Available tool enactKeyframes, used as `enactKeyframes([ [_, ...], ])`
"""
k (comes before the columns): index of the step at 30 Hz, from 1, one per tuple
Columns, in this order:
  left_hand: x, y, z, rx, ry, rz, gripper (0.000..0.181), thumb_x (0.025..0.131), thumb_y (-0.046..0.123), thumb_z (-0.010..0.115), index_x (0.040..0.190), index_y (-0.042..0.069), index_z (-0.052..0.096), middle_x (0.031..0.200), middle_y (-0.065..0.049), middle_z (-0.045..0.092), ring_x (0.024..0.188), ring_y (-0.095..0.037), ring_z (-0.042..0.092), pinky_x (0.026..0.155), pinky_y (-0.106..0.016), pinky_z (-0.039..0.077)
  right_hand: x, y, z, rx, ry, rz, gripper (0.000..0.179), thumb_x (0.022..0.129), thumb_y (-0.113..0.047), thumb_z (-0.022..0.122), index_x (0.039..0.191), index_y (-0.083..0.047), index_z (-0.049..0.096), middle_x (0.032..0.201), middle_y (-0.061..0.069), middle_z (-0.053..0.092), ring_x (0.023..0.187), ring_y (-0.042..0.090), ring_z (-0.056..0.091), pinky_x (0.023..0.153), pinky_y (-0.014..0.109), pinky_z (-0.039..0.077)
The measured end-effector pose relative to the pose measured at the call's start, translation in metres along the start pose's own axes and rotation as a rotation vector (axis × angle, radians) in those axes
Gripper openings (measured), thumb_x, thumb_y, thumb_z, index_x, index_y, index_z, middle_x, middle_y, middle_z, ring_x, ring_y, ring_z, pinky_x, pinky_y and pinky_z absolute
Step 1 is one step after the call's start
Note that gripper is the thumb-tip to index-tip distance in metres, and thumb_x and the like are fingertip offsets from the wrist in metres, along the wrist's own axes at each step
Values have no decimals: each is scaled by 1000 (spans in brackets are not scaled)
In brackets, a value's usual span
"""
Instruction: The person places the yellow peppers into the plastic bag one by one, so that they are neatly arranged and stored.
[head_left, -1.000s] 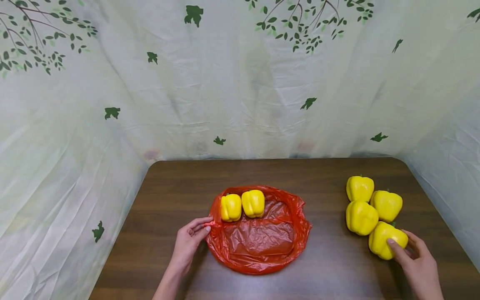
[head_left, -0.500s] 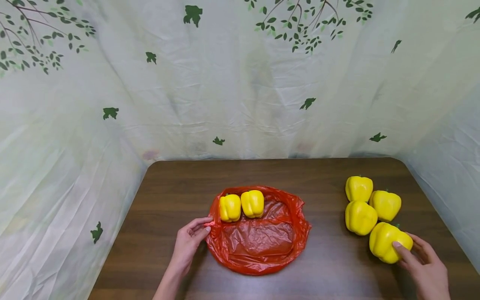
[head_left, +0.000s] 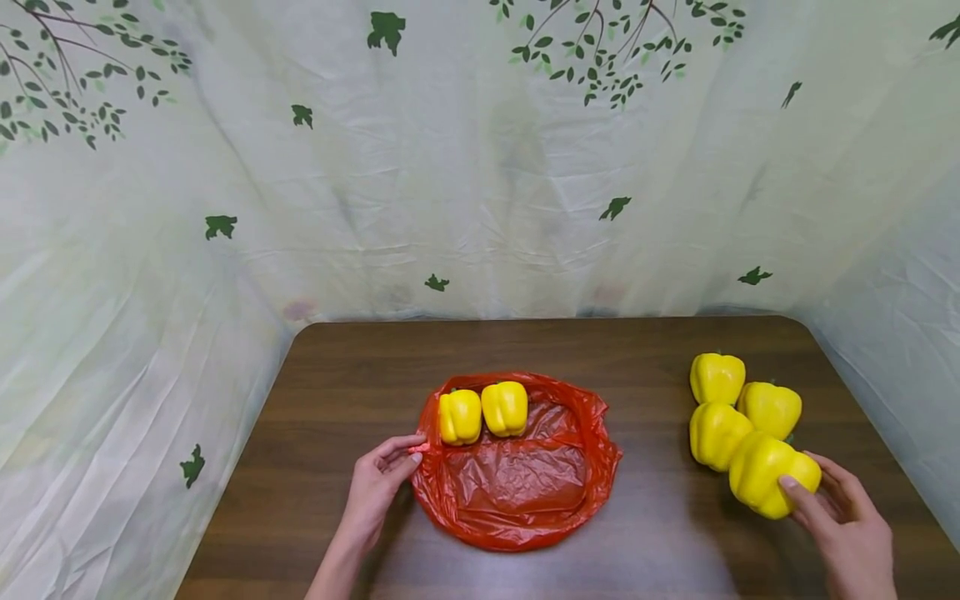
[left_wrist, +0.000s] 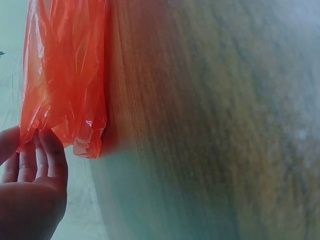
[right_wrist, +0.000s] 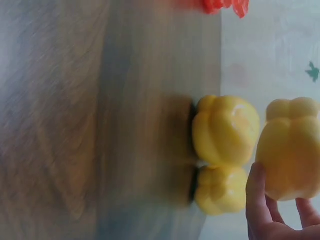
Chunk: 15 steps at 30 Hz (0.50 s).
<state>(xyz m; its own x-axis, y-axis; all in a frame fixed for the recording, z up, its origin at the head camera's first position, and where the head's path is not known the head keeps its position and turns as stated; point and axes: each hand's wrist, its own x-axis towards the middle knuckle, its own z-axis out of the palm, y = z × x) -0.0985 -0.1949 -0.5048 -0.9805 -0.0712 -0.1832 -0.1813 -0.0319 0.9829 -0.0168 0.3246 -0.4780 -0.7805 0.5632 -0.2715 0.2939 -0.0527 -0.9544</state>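
Note:
My left hand (head_left: 381, 479) pinches the left rim of a red plastic bag (head_left: 517, 500), which lies wide-mouthed on the table. In the left wrist view the thumb and fingers grip the edge of the crinkled bag (left_wrist: 75, 75). Two yellow bell peppers (head_left: 461, 417) sit side by side at the far left inside it. On the right, my right hand (head_left: 843, 517) holds another yellow bell pepper (head_left: 772, 475) between thumb and fingers; the right wrist view shows this held pepper (right_wrist: 290, 150) raised off the table. It overlaps the nearest pepper of the group behind it.
Three more yellow bell peppers (head_left: 770, 410) stand clustered at the right of the brown wooden table (head_left: 360, 358). A pale cloth backdrop (head_left: 480, 167) with leaf prints rises behind the table's far edge and along both sides.
My right hand first shifted right and nearer with the pepper, then came slightly back up and left, lifting it. The left hand and the bag have stayed in place.

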Motion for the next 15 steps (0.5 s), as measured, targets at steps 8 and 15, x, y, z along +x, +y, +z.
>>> enactKeyframes([
  [8, 1, -2, 0, -3, 4, 0, 26, 90, 0, 68, 116, -3, 68, 113, -17, 67, 98, -23, 67, 84, -29, 54, 0, -2, 11, -262, -164, -101, 60, 92, -34, 69, 145, -26, 43, 138, 4, 41, 104, -4, 53, 68, 12, 51],
  [15, 2, -1, 0, 11, 9, -6, 26, 90, 1, 68, 116, -2, 68, 113, -16, 67, 98, -23, 67, 85, -29, 54, -3, -10, 27, -339, -190, -252, 59, 94, -30, 67, 146, -19, 43, 137, 3, 42, 103, -8, 48, 74, 8, 47],
])
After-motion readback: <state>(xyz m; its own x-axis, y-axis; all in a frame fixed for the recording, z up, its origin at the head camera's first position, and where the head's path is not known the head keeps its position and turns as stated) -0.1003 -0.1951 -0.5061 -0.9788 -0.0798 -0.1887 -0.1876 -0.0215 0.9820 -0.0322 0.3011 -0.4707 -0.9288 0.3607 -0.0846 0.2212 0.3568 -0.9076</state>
